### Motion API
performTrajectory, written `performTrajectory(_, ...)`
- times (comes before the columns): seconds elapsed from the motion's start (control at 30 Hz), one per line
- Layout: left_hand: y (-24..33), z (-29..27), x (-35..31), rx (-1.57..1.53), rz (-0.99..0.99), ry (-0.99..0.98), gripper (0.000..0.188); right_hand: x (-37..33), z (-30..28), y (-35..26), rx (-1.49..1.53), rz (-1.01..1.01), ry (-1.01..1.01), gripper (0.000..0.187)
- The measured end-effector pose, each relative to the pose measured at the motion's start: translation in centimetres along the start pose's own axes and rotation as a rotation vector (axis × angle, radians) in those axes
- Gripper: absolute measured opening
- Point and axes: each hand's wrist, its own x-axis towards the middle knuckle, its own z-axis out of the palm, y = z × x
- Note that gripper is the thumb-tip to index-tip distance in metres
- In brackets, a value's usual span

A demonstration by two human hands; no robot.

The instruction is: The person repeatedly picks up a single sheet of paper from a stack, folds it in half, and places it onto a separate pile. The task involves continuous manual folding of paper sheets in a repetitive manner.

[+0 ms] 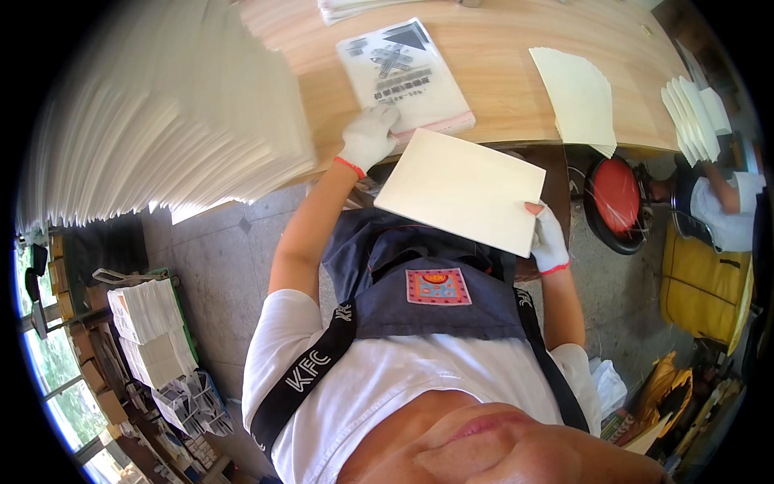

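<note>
Pinching the lower right edge of a blank cream sheet (459, 189), the person's gloved right hand (549, 242) is closed on it and holds it flat above the lap, just off the worktop's (500, 89) near edge. The left hand (368, 135), also gloved, lies with fingers spread and flat on the bottom corner of a printed booklet stack (403, 77), gripping nothing. To the left rises a tall fanned pile of white sheets (169, 121); to the right lies a smaller cream stack (579, 97), and beyond it a co-worker's hand (709, 173) holds a fan of sheets. A red stool (615, 198) stands below. With only one corner held, the sheet could sag or crease, I'd judge, and the leaning pile might slide if nudged.
</note>
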Motion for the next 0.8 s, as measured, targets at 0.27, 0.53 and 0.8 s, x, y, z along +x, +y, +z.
performTrajectory(0.27,-1.1,0.4,-2.2,-0.059,-0.004,0.274,0.025,1.1,2.9,2.8,0.270,-0.163,0.124,0.037)
performTrajectory(0.53,-0.1,-2.0,-1.1,-0.736,-0.202,0.143,0.033,1.5,5.2,3.1,0.321,-0.193,0.100,0.036)
performTrajectory(0.8,3.5,2.2,-3.8,-0.585,-0.222,0.670,0.037,-0.1,7.9,3.5,0.260,-0.186,0.031,0.033)
